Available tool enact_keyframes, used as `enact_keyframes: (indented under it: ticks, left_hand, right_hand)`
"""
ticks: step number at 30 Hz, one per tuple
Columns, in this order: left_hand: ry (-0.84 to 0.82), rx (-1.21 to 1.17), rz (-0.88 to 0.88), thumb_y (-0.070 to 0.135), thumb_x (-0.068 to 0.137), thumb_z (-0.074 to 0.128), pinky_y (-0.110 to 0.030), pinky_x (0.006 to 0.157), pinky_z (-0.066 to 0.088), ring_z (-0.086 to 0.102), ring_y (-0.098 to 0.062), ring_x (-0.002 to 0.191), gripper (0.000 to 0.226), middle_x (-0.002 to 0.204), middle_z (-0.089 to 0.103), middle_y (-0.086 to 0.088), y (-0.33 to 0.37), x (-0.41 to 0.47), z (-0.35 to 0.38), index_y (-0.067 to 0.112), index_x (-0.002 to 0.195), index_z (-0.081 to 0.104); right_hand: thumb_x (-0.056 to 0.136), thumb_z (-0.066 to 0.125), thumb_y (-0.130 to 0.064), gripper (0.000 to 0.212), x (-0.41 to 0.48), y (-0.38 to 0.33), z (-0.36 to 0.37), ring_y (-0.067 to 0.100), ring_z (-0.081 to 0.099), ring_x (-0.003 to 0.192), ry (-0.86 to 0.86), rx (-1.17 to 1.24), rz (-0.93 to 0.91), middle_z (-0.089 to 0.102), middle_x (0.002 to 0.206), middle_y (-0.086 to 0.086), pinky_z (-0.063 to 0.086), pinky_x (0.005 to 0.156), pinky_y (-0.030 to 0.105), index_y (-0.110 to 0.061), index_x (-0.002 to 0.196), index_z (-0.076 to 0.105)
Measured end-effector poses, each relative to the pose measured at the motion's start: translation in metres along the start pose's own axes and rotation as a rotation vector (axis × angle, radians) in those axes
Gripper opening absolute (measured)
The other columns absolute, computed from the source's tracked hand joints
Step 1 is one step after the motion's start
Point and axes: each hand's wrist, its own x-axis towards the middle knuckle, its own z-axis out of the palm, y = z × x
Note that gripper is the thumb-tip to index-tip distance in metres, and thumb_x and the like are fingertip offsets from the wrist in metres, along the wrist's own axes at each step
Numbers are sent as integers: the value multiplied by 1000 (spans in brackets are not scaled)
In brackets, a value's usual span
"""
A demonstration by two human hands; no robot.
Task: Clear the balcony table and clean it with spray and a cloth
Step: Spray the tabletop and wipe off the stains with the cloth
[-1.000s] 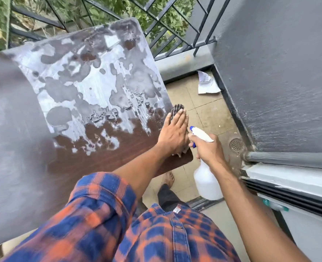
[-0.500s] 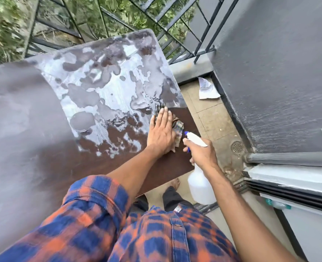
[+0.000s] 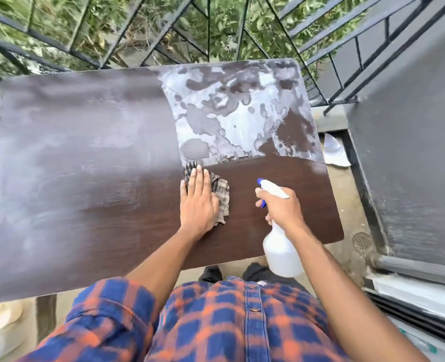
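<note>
Bench (image 3: 85,178): cleared. Lower right wiped, upper right wet with spray, left half hazy and apparently unwiped. Left hand (image 3: 198,202) flat on cloth (image 3: 222,194); right hand (image 3: 281,210) grips spray bottle (image 3: 281,254).

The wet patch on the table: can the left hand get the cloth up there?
Probably yes. The left hand presses the cloth at the near edge of the wet patch; nothing lies between.

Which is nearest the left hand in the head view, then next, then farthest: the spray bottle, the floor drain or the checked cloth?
1. checked cloth: pressed flat on the table under the left hand.
2. spray bottle: to the right, gripped by the right hand over the table's near edge.
3. floor drain: on the floor, beyond the table's right end.
</note>
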Motion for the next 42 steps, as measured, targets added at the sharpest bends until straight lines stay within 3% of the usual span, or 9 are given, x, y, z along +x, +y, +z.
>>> enact_keyframes:
  ticks: [4,10,20,27,29,33,37,42]
  left_hand:
    - [14,-14,-93,35,95,27,-50,123,8,6,-23,154,70,166,11,-12,-30,-10,-7,6,157,18]
    - [48,-63,-184,32,92,34,-50,123,11,11,-25,153,70,165,16,-14,-21,-1,-7,5,156,23]
    - [143,-51,-327,29,90,33,-51,122,14,15,-31,152,68,162,23,-19,-27,90,-19,1,152,30]
    - [101,-20,-166,34,92,25,-49,124,9,11,-28,153,71,164,18,-15,19,118,-12,3,156,22]
    - [85,-25,-94,34,92,24,-48,124,9,11,-28,153,71,164,18,-16,49,127,-8,2,155,23]
    - [24,-36,41,35,93,21,-49,124,10,10,-28,153,69,164,20,-15,118,140,5,4,155,26]
    - [-61,-8,193,36,94,18,-49,124,7,3,-27,154,71,166,12,-14,181,142,20,3,157,16]
    - [-194,108,393,44,92,42,-49,123,-3,-14,-29,152,89,166,-8,-15,235,147,32,2,157,-1]
  right_hand:
    - [85,74,-35,29,-7,-11,17,13,46,36,-48,-20,-4,77,77,0,38,40,19,-18,108,78]
    - [84,73,-34,30,-2,-20,20,11,46,38,-82,-29,-21,74,72,-2,39,42,20,-24,112,77]
    - [86,73,-35,23,36,-30,-5,6,47,39,-155,-73,-13,74,73,-2,39,39,19,-26,107,78]
    - [90,72,-33,4,69,-34,-38,12,48,36,-166,-91,-74,79,84,7,41,42,22,-36,91,73]
    - [90,72,-32,7,77,-34,-50,10,48,36,-154,-104,-71,79,83,5,41,41,19,-36,84,72]
    - [90,72,-33,9,92,-31,-75,11,48,35,-94,-83,-51,79,82,3,41,41,21,-25,90,76]
    - [92,73,-26,9,101,-27,-98,17,44,34,-31,7,-19,79,82,12,41,44,26,-26,83,74]
    - [91,74,-25,19,106,-20,-127,18,46,35,36,40,4,77,78,16,40,43,25,-18,74,73]
